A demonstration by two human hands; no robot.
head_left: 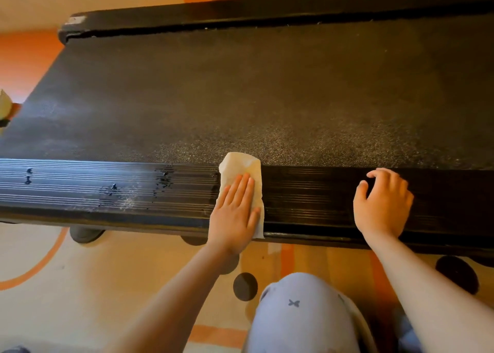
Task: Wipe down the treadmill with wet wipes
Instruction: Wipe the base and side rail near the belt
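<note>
The left hand (235, 213) lies flat, fingers straight and together, pressing a white wipe (242, 165) onto the ribbed near rail (307, 192) of the treadmill (267, 7); to its right the right hand (382, 203) rests on the same rail, fingers loosely curled, holding nothing. Left of the wipe the rail shows wet streaks and dust, and beyond it lies the dark belt (240, 93). A pale thing (4, 102) far left is cut off.

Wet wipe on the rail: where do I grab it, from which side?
Probably its far end, near the belt: the wet wipe bulges up there, clear of the left hand pressing its middle flat on the side rail. Pinch it from above, belt side.
</note>
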